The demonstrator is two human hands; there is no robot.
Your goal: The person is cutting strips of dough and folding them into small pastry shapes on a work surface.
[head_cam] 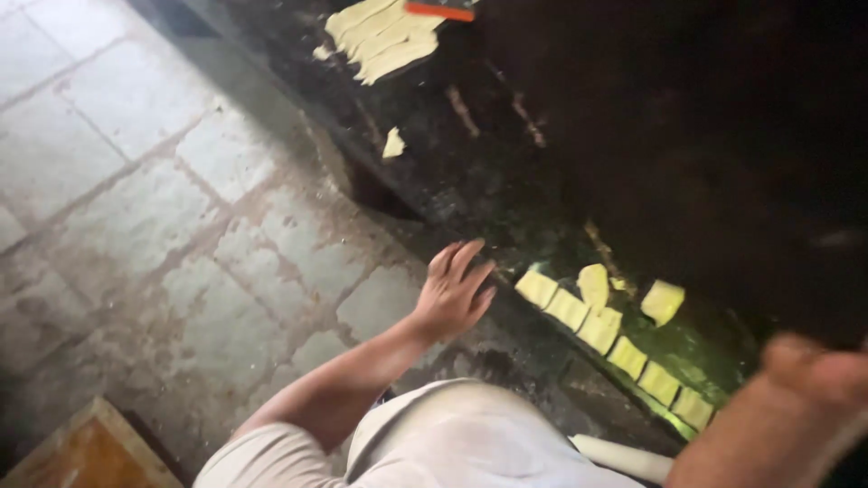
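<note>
So starting at the lower left of the frame, there's the corner of an orange-brown wooden board (86,452) sitting on the grey stone-tiled floor (136,181), which is stained and gritty along the joints and fills the whole left half. Moving toward the middle, the left hand (452,291) hovers with its fingers loosely spread and slightly curled, holding nothing, right at the near edge of the dark glossy slab worktop (488,172). Just to its right, in the lower right of the frame, is the row of pale yellow cut dough squares (601,330), laid edge to edge along the slab's rim, with a couple of loose pieces just above the line. They look thin, soft and light to me, probably a bit tacky, so I'd guess they'd stretch or tear if pinched hard; lifting each one by an edge or sliding fingertips under it seems the gentle way. Up at the top centre there's a heap of pale yellow dough strips (384,36) with a flat orange tool (440,10) beside it, and one stray scrap lower down on the slab. The right hand (814,370) is at the far lower right, badly blurred, so I can't tell how its fingers stand. The slab looks wet or oily, greenish where it catches light, and the room behind it is very dim.
</note>
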